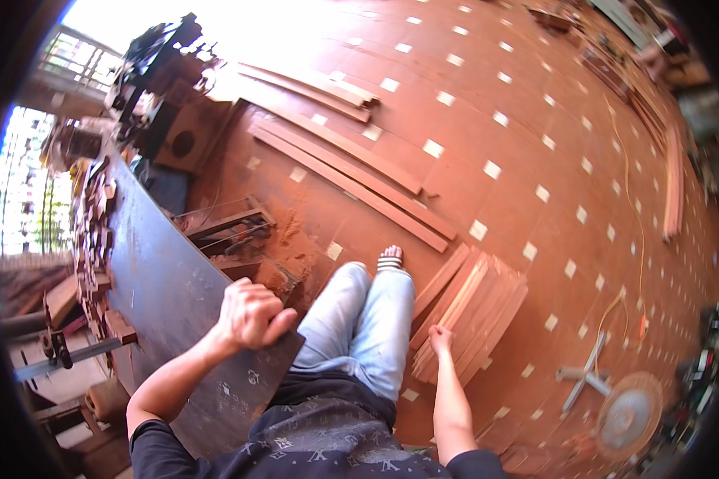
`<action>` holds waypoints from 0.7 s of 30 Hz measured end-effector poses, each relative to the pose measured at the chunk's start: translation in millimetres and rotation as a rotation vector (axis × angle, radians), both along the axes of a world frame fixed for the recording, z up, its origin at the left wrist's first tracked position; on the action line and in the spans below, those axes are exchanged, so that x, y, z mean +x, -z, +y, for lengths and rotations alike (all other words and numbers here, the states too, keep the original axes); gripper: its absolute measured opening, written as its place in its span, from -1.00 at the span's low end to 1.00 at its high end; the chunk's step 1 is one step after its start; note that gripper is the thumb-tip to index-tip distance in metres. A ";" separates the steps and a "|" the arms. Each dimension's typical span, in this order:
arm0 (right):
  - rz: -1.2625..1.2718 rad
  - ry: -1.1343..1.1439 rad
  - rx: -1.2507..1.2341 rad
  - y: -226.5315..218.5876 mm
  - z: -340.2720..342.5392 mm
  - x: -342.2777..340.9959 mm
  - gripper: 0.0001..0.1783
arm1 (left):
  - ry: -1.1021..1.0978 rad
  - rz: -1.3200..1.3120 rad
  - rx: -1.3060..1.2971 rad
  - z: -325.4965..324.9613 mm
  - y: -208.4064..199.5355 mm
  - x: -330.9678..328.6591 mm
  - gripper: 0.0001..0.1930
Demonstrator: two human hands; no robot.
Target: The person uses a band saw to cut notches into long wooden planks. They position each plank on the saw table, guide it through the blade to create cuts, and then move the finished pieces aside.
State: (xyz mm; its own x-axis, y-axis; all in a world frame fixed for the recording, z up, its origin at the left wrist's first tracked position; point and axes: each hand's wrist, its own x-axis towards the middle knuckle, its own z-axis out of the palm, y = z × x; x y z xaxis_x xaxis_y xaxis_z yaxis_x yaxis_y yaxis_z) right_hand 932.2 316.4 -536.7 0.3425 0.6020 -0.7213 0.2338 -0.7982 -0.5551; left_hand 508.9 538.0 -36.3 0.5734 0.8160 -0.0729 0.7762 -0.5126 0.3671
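My left hand (254,315) is closed at the edge of a dark metal tabletop (176,295), its fingers curled over near the corner and the thumb out to the right. Low on my right side, my right hand (441,340) is closed on the edge of a wooden board (460,307). That board belongs to a stack of reddish-brown boards (495,299) lying beside my leg. My right fingertips are small in the view, so how many boards they grip is not clear.
Long wooden planks (351,180) lie on the tiled floor (527,152) ahead. Left of them stands a dark machine (168,104); sawdust (295,239) lies under the table. Wood offcuts (96,215) line the table's left side. A fan (629,411) and a yellow cable (629,191) are at right.
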 end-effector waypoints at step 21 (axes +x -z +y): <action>-0.410 0.134 -0.143 -315.8 157.2 201.2 -0.64 | 0.057 -0.210 0.701 19.6 31.2 44.4 -0.87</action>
